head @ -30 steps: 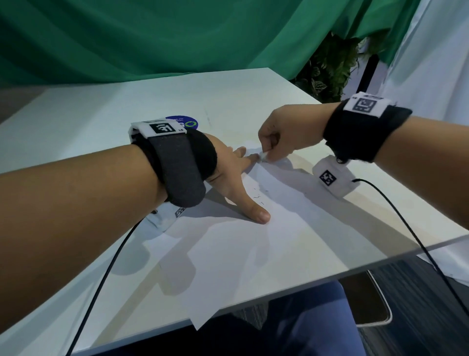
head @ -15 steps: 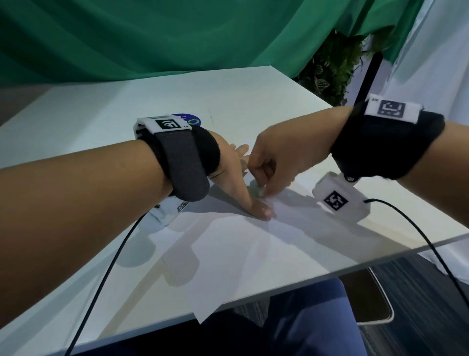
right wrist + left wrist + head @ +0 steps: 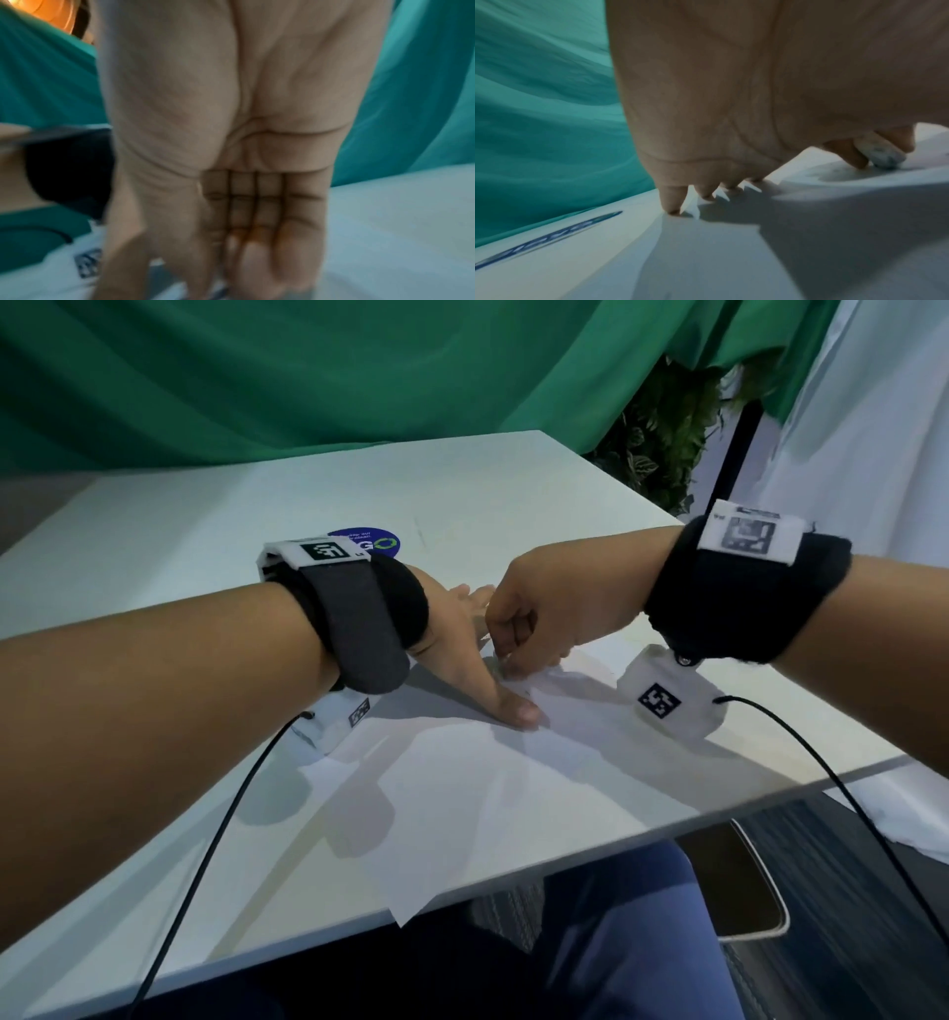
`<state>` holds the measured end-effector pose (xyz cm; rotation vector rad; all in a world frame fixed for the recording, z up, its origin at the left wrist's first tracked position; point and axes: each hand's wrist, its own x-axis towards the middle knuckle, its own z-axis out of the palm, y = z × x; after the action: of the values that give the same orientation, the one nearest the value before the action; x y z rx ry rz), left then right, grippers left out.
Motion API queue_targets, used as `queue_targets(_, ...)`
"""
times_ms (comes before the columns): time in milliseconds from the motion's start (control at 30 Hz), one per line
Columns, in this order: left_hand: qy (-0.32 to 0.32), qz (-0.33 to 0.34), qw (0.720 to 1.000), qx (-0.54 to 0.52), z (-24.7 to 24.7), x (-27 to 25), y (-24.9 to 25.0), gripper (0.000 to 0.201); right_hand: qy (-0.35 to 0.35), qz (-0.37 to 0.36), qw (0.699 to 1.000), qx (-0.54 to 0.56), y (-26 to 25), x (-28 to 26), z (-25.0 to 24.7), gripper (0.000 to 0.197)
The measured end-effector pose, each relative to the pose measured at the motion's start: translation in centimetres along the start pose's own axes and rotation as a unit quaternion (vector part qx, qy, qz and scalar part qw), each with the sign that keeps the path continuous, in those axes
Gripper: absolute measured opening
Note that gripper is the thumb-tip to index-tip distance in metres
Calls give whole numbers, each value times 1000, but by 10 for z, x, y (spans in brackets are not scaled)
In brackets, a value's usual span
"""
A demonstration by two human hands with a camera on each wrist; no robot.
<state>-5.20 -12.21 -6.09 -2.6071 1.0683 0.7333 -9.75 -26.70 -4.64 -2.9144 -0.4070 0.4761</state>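
A white sheet of paper (image 3: 462,793) lies on the white table (image 3: 195,526), one corner hanging over the near edge. My left hand (image 3: 482,654) rests on the sheet with straight, spread fingers and the thumb stretched toward me. In the left wrist view that left hand (image 3: 731,172) stands on its fingertips on the surface. My right hand (image 3: 506,666) is curled just right of the left thumb. It pinches a small smudged white eraser (image 3: 880,156) whose tip touches the paper. The right wrist view shows my right hand (image 3: 231,253) blurred, with the eraser hidden.
A round blue sticker (image 3: 367,542) lies on the table beyond my left wrist. Green curtain (image 3: 308,377) hangs behind, and a leafy plant (image 3: 662,433) stands at the far right corner. Black cables (image 3: 205,845) trail from both wrist cameras. My blue trouser leg (image 3: 616,942) is below the table edge.
My right hand has come nearer along the paper with the eraser, from beside the left fingertips to beside the left thumb. The left hand has stayed pressed on the sheet.
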Motion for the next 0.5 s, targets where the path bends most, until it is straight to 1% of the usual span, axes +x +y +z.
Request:
queue_targets(67, 12, -2, 1000, 2, 2, -2, -1, 109, 22, 4, 1000, -16, -4, -7, 4, 19)
queue_targets(133, 40, 13, 999, -18, 2, -5, -4, 118, 45, 10, 999, -25, -6, -21, 4, 19)
queue_targets(167, 49, 24, 998, -25, 2, -7, -6, 120, 59, 15, 998, -20, -5, -31, 4, 19)
queue_targets(233, 60, 39, 997, -3, 4, -11, -10, 128, 100, 29, 995, 2, -3, -51, 7, 20)
queue_targets(267, 71, 42, 997, 9, 5, -14, -10, 129, 123, 37, 992, 16, -1, -61, 10, 20)
queue_targets(300, 89, 48, 995, 14, 6, -17, -10, 124, 149, 45, 987, 30, 1, -70, 16, 19)
queue_targets(333, 111, 58, 992, 11, 7, -21, -11, 114, 174, 53, 982, 44, 2, -78, 22, 19)
queue_targets(400, 165, 88, 982, -14, 8, -32, -10, 86, 221, 66, 969, 87, 3, -90, 35, 19)
queue_targets(467, 219, 127, 965, -73, 8, -44, -6, 57, 259, 68, 954, 138, -1, -98, 43, 17)
queue_targets(500, 236, 147, 954, -110, 8, -50, -3, 46, 274, 65, 947, 155, -4, -100, 44, 17)
